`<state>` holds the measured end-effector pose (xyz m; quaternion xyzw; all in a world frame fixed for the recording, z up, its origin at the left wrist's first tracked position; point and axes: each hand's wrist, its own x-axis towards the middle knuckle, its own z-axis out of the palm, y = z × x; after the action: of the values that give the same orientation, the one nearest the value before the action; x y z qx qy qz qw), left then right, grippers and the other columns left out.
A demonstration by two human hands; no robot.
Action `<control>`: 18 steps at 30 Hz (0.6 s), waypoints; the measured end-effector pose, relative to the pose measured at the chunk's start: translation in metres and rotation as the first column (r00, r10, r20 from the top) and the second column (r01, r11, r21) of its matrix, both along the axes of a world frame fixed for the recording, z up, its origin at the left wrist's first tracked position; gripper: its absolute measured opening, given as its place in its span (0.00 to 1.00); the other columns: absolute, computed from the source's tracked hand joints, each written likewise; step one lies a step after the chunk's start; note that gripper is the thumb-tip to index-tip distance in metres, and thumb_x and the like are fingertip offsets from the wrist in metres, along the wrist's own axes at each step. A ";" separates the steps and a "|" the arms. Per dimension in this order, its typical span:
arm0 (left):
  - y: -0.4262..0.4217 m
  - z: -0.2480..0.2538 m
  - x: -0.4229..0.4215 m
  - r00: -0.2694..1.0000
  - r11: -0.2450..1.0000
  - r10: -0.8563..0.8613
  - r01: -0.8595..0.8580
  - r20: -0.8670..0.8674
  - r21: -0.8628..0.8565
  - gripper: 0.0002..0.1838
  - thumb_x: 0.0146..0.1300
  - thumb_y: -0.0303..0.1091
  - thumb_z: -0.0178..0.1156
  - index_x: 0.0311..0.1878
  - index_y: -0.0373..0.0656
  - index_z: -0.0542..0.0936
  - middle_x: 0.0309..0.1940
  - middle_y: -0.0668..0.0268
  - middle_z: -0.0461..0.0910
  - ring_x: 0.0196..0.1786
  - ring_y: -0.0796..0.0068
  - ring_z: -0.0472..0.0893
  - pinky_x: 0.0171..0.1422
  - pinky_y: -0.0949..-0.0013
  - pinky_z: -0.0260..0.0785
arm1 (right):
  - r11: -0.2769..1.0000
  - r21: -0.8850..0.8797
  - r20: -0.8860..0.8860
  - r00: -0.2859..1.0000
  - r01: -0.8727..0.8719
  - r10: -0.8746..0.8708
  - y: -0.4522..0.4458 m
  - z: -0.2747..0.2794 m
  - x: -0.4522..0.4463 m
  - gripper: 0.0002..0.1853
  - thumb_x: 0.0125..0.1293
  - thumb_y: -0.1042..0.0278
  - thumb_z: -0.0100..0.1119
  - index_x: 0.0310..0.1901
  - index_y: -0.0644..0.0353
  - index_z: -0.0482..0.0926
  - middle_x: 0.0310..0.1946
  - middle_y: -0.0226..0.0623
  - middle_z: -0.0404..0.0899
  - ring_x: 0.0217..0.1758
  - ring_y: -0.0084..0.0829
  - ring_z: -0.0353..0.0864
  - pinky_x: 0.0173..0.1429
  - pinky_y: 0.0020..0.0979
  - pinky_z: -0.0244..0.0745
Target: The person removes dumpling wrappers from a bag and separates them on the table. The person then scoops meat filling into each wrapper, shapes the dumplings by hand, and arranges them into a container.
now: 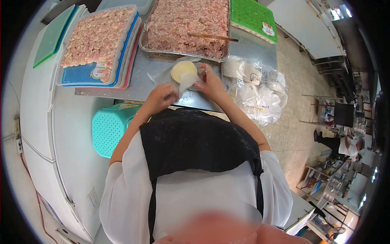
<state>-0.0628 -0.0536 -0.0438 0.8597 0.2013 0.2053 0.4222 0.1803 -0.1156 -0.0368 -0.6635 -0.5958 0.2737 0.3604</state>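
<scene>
A round stack of pale yellow dough wrappers (183, 71) lies near the table's front edge on clear plastic film (163, 77). A whitish, blurred flap of film (187, 79) partly covers its lower right side. My right hand (211, 84) is just right of the stack, thumb and fingers apart, at the edge of the film. To the lower left, my left hand (163, 96) is curled and smeared by motion, so what its fingers hold cannot be made out. Beyond the stack stands a metal tray of minced meat (187, 22), with a brown wooden stick (213, 37) lying across the meat.
Stacked containers topped with portioned meat (97, 40) stand at the left. A green-lidded box (254, 20) is at the back right, with bagged white packages (258, 87) in front of it. A turquoise perforated stool (111, 130) stands below the table. Another person (345, 145) is far right.
</scene>
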 end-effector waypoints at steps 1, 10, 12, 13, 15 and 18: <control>0.001 -0.006 -0.010 1.000 1.000 0.002 -0.002 0.001 0.002 0.09 0.48 0.23 0.59 0.35 0.43 0.79 0.34 0.62 0.76 0.42 0.61 0.76 0.47 0.65 0.67 | 1.000 0.002 0.001 1.000 -0.002 0.002 -0.004 0.001 0.005 0.36 0.55 0.58 0.68 0.64 0.58 0.65 0.30 0.44 0.78 0.32 0.42 0.78 0.37 0.38 0.72; 0.046 -0.013 0.000 0.952 0.840 0.304 -0.248 0.041 -0.482 0.28 0.50 0.21 0.50 0.59 0.43 0.72 0.58 0.58 0.72 0.61 0.66 0.73 0.68 0.63 0.61 | 0.974 -0.135 0.330 0.918 -0.183 0.219 -0.006 0.042 0.031 0.21 0.63 0.66 0.53 0.59 0.56 0.72 0.42 0.52 0.79 0.46 0.49 0.79 0.50 0.43 0.74; 0.057 -0.020 0.014 0.992 0.947 0.108 -0.085 0.060 -0.311 0.36 0.48 0.24 0.52 0.66 0.40 0.64 0.64 0.55 0.67 0.67 0.59 0.66 0.73 0.60 0.54 | 0.969 0.071 -0.013 0.971 -0.237 0.239 0.024 0.008 0.028 0.20 0.63 0.68 0.54 0.57 0.60 0.73 0.45 0.49 0.78 0.46 0.46 0.78 0.53 0.41 0.72; 0.057 -0.022 0.014 0.992 0.948 0.106 -0.082 0.062 -0.308 0.36 0.48 0.24 0.52 0.66 0.40 0.64 0.64 0.55 0.67 0.67 0.59 0.66 0.73 0.60 0.54 | 0.969 0.074 -0.010 0.971 -0.236 0.237 0.031 -0.010 0.029 0.20 0.63 0.68 0.54 0.57 0.60 0.73 0.45 0.49 0.78 0.46 0.46 0.78 0.53 0.41 0.72; 0.058 -0.024 0.013 0.925 0.954 0.267 -0.214 -0.272 0.211 0.38 0.47 0.25 0.53 0.68 0.41 0.63 0.65 0.51 0.65 0.68 0.52 0.64 0.74 0.57 0.51 | 0.969 -0.135 0.343 0.908 -0.207 0.241 0.039 -0.037 0.034 0.20 0.62 0.68 0.54 0.56 0.61 0.74 0.51 0.48 0.77 0.50 0.46 0.77 0.60 0.42 0.70; 0.050 -0.026 0.001 0.910 0.920 0.323 -0.237 -0.260 0.312 0.35 0.50 0.28 0.58 0.67 0.45 0.66 0.63 0.49 0.68 0.69 0.53 0.63 0.73 0.59 0.53 | 0.978 -0.048 0.586 0.787 -0.205 0.194 0.010 -0.016 0.031 0.20 0.63 0.69 0.54 0.57 0.60 0.73 0.51 0.47 0.77 0.52 0.48 0.76 0.62 0.45 0.68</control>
<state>-0.0621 -0.0040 -0.0701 0.8927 0.3563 0.1544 0.2288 0.2116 -0.1056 -0.0528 -0.6454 -0.7471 0.0861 0.1338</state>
